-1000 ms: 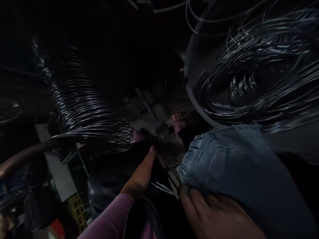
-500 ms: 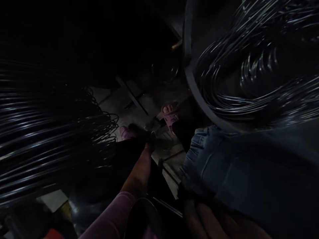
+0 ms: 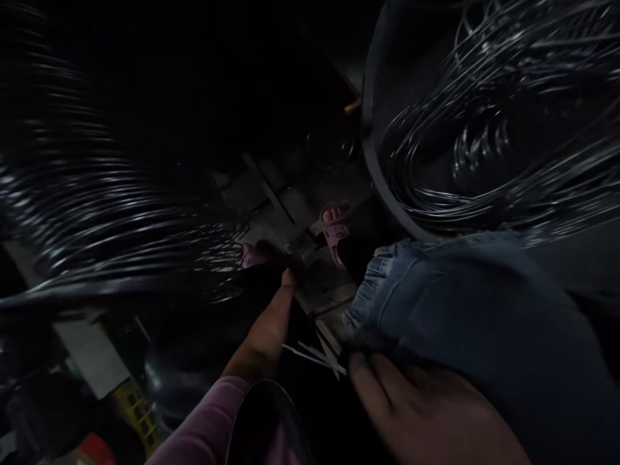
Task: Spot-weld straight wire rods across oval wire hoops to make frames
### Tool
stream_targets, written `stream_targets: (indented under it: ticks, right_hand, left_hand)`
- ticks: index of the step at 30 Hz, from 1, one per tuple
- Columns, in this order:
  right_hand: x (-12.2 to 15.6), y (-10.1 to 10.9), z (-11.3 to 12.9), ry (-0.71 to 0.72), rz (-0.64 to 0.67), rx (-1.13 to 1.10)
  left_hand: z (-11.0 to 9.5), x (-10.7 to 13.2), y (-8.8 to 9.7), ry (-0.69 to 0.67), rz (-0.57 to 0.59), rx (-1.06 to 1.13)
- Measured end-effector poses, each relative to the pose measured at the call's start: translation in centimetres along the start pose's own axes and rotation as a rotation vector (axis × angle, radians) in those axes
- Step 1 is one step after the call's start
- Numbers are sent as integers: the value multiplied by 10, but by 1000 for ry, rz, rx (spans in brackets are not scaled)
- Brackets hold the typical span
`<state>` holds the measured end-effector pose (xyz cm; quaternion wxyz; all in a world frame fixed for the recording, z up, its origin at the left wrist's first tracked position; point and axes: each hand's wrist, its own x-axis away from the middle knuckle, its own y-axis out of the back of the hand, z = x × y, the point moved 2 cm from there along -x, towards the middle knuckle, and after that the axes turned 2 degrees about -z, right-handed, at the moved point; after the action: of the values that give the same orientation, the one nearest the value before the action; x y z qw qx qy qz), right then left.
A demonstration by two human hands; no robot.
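Note:
My left hand (image 3: 276, 310) reaches forward and down from a purple sleeve. Its thumb side shows, while the fingers are lost in the dark. My right hand (image 3: 426, 407) is at the lower right with its fingers curled and pressed together. A few thin pale strips (image 3: 314, 358), perhaps wire, stick out leftward from its fingertips. Just above this hand lies blue denim cloth (image 3: 460, 303) with a gathered elastic edge. Whether the fingers also touch the cloth I cannot tell.
Many dark, shiny wire loops (image 3: 111, 213) hang in a row at left. Coiled wire (image 3: 436, 200) lies inside a curved rim (image 3: 372, 148) at upper right. Below are feet in pink clogs (image 3: 334, 236) and a metal bar (image 3: 268, 187). A yellow crate (image 3: 135, 413) stands lower left.
My right hand has risen further into view, and the pale strips have moved up and left with it. The view has shifted slightly. My left hand stays nearly in place.

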<state>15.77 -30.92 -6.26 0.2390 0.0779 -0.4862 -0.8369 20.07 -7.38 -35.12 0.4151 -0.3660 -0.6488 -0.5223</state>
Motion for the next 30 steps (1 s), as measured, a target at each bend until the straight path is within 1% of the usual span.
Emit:
stream_targets:
  ticks: [3, 6, 9, 12, 15, 17, 20, 23, 25, 28, 30]
  right_hand:
    - [3, 2, 1, -53, -4, -88]
    - [7, 6, 2, -110, -123, -134]
    - [10, 8, 3, -172, -241, -195]
    - [14, 8, 8, -169, -332, -292]
    - [18, 6, 17, -134, -441, -366]
    - [21, 3, 22, -115, -506, -404]
    - [23, -3, 29, -105, -586, -423]
    - [22, -7, 34, -103, -590, -361]
    - [20, -8, 39, -85, -571, -303]
    - [18, -9, 48, -43, -555, -236]
    - [18, -10, 53, -10, -547, -201]
  left_hand:
    - [-13, 21, 14, 1, -41, 25]
    - [-20, 55, 22, -12, -102, 77]
    - [-24, 97, 29, -47, -192, 157]
    - [-22, 144, 38, -118, -312, 270]
    - [-14, 198, 46, -205, -442, 425]
    - [-7, 237, 46, -266, -524, 548]
    - [3, 295, 39, -354, -643, 723]
    - [6, 347, 34, -463, -749, 855]
    - [4, 375, 38, -524, -842, 889]
    - [-1, 401, 57, -574, -1046, 841]
    - [-7, 409, 77, -562, -1175, 745]
